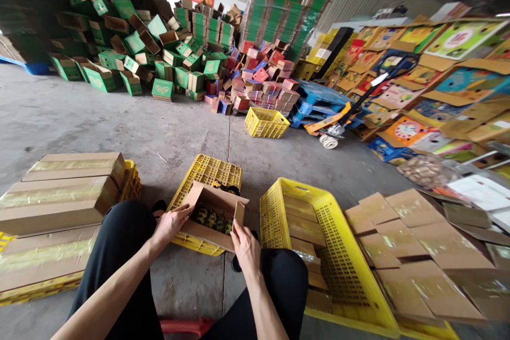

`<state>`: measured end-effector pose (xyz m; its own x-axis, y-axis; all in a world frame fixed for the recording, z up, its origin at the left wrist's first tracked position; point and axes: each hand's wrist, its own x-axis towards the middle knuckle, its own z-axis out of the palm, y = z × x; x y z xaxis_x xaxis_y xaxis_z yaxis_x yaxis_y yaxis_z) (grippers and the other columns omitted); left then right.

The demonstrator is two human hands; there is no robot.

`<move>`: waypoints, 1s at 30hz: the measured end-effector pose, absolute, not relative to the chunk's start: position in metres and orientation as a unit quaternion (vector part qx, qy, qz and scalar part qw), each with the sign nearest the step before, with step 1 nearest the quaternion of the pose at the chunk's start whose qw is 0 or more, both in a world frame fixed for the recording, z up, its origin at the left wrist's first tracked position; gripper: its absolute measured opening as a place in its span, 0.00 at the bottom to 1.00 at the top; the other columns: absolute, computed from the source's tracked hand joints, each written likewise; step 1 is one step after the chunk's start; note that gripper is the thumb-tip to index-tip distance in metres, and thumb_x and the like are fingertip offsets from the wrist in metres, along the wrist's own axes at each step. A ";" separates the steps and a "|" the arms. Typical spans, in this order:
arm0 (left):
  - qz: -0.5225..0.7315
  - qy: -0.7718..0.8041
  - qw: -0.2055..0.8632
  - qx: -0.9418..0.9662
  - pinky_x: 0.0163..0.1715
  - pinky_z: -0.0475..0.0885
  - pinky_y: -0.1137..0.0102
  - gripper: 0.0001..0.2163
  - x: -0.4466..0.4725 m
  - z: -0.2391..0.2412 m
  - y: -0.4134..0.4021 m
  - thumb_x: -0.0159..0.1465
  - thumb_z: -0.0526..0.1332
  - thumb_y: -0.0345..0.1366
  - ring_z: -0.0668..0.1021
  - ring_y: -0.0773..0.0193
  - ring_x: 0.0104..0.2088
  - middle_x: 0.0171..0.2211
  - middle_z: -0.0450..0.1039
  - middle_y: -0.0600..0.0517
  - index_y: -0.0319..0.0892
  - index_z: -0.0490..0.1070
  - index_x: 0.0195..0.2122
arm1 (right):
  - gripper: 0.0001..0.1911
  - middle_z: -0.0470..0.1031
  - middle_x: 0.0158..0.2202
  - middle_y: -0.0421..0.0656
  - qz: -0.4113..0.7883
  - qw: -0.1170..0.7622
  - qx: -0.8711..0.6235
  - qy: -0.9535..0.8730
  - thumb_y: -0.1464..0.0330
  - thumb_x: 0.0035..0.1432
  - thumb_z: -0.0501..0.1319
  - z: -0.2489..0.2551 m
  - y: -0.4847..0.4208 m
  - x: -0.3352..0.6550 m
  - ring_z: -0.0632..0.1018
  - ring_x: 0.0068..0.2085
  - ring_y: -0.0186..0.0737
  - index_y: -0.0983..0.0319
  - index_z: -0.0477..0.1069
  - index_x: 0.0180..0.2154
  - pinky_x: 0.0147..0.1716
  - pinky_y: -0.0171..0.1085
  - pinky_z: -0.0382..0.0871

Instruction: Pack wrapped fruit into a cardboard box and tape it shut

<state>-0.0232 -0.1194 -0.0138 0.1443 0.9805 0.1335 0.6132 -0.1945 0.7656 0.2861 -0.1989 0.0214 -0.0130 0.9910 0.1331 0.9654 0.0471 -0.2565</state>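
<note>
The left hand (174, 223) and the right hand (246, 245) grasp opposite ends of an open cardboard box (213, 199) over a yellow crate (207, 166).

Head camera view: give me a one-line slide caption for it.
Left hand and right hand hold an open cardboard box over a yellow crate on a gray floor.

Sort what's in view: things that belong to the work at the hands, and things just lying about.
Belongs:
- open cardboard box, held by left hand and right hand
- dark contents, too unclear to name
- yellow crate beneath
- probably, taped boxes at left

Seemingly lying about:
- green boxes
- pallet jack
- blue pallets
</note>
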 end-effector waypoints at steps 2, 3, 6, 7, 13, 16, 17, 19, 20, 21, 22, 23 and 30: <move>0.314 0.566 0.277 0.710 0.51 0.83 0.62 0.17 -0.023 -0.012 -0.119 0.66 0.60 0.40 0.86 0.48 0.54 0.58 0.81 0.50 0.52 0.86 0.52 | 0.22 0.83 0.48 0.48 0.046 0.151 -0.681 -0.715 0.64 0.76 0.54 0.021 -0.197 0.282 0.84 0.48 0.43 0.53 0.75 0.65 0.46 0.34 0.77; 0.309 0.564 0.273 0.716 0.52 0.82 0.62 0.18 -0.022 -0.011 -0.118 0.66 0.60 0.40 0.85 0.49 0.54 0.58 0.81 0.50 0.51 0.85 0.52 | 0.22 0.82 0.49 0.48 0.046 0.157 -0.679 -0.716 0.66 0.76 0.54 0.021 -0.196 0.281 0.83 0.50 0.44 0.54 0.76 0.65 0.48 0.35 0.77; 0.292 0.561 0.255 0.732 0.55 0.81 0.62 0.18 -0.022 -0.010 -0.116 0.66 0.59 0.39 0.84 0.51 0.56 0.58 0.82 0.49 0.50 0.86 0.52 | 0.20 0.82 0.51 0.48 0.045 0.158 -0.678 -0.716 0.68 0.75 0.56 0.019 -0.193 0.277 0.83 0.51 0.44 0.53 0.77 0.62 0.48 0.36 0.78; 0.285 0.560 0.250 0.737 0.56 0.80 0.63 0.18 -0.021 -0.011 -0.116 0.67 0.59 0.38 0.84 0.51 0.56 0.58 0.82 0.49 0.49 0.86 0.52 | 0.20 0.82 0.51 0.47 0.043 0.155 -0.679 -0.717 0.68 0.75 0.57 0.019 -0.192 0.277 0.83 0.50 0.44 0.53 0.78 0.62 0.48 0.36 0.79; 0.271 0.539 0.206 0.771 0.56 0.80 0.63 0.17 -0.022 -0.018 -0.114 0.68 0.58 0.36 0.84 0.52 0.55 0.58 0.82 0.47 0.48 0.85 0.52 | 0.19 0.82 0.48 0.46 0.010 0.153 -0.667 -0.729 0.70 0.72 0.61 0.014 -0.192 0.276 0.83 0.48 0.43 0.53 0.79 0.60 0.46 0.34 0.79; 0.257 0.536 0.190 0.782 0.58 0.78 0.63 0.17 -0.022 -0.018 -0.115 0.69 0.58 0.33 0.83 0.53 0.55 0.58 0.82 0.46 0.48 0.85 0.53 | 0.19 0.82 0.47 0.45 -0.002 0.153 -0.663 -0.733 0.71 0.71 0.63 0.011 -0.193 0.276 0.83 0.47 0.42 0.54 0.80 0.60 0.45 0.33 0.78; 0.250 0.537 0.189 0.783 0.58 0.77 0.64 0.17 -0.022 -0.017 -0.115 0.69 0.59 0.33 0.83 0.53 0.56 0.58 0.82 0.47 0.48 0.85 0.53 | 0.19 0.82 0.47 0.45 -0.002 0.153 -0.662 -0.734 0.71 0.70 0.64 0.011 -0.192 0.275 0.83 0.47 0.42 0.54 0.80 0.59 0.45 0.33 0.78; 0.237 0.542 0.192 0.783 0.60 0.76 0.64 0.17 -0.021 -0.015 -0.116 0.69 0.59 0.32 0.82 0.52 0.57 0.58 0.81 0.48 0.50 0.85 0.53 | 0.18 0.83 0.46 0.45 0.002 0.155 -0.660 -0.735 0.72 0.70 0.64 0.009 -0.192 0.275 0.83 0.46 0.42 0.53 0.80 0.58 0.46 0.33 0.78; 0.233 0.546 0.194 0.781 0.59 0.75 0.64 0.17 -0.021 -0.014 -0.116 0.69 0.60 0.32 0.82 0.52 0.57 0.59 0.81 0.48 0.50 0.85 0.54 | 0.18 0.83 0.46 0.45 0.004 0.157 -0.660 -0.735 0.72 0.70 0.64 0.009 -0.192 0.274 0.83 0.46 0.42 0.53 0.81 0.58 0.46 0.34 0.78; 0.231 0.549 0.197 0.779 0.59 0.75 0.65 0.17 -0.021 -0.013 -0.116 0.69 0.60 0.32 0.82 0.52 0.57 0.59 0.81 0.48 0.51 0.85 0.54 | 0.18 0.83 0.47 0.45 0.007 0.159 -0.660 -0.734 0.72 0.70 0.64 0.009 -0.192 0.274 0.83 0.47 0.43 0.53 0.81 0.57 0.46 0.34 0.78; 0.229 0.550 0.199 0.778 0.58 0.75 0.65 0.17 -0.021 -0.013 -0.116 0.70 0.60 0.32 0.82 0.51 0.57 0.59 0.81 0.48 0.51 0.85 0.54 | 0.17 0.83 0.47 0.45 0.009 0.161 -0.660 -0.734 0.72 0.70 0.64 0.009 -0.192 0.274 0.83 0.47 0.43 0.53 0.81 0.57 0.46 0.34 0.78; 0.226 0.550 0.202 0.778 0.58 0.75 0.65 0.17 -0.021 -0.012 -0.116 0.70 0.60 0.32 0.82 0.51 0.57 0.60 0.80 0.48 0.51 0.85 0.54 | 0.18 0.82 0.47 0.45 0.011 0.162 -0.660 -0.733 0.72 0.71 0.64 0.009 -0.192 0.274 0.83 0.47 0.43 0.53 0.81 0.57 0.46 0.34 0.78; 0.210 0.539 0.194 0.793 0.57 0.74 0.64 0.18 -0.023 -0.013 -0.117 0.72 0.57 0.32 0.81 0.50 0.57 0.61 0.79 0.46 0.51 0.85 0.53 | 0.20 0.82 0.49 0.46 0.034 0.172 -0.653 -0.737 0.73 0.70 0.62 0.010 -0.193 0.274 0.82 0.49 0.45 0.53 0.80 0.59 0.47 0.37 0.79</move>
<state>-0.0230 -0.1174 -0.0126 0.3317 0.9353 0.1234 0.7723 -0.3444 0.5338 0.2744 -0.1929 0.0101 -0.0891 0.9738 0.2091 0.9503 0.1460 -0.2751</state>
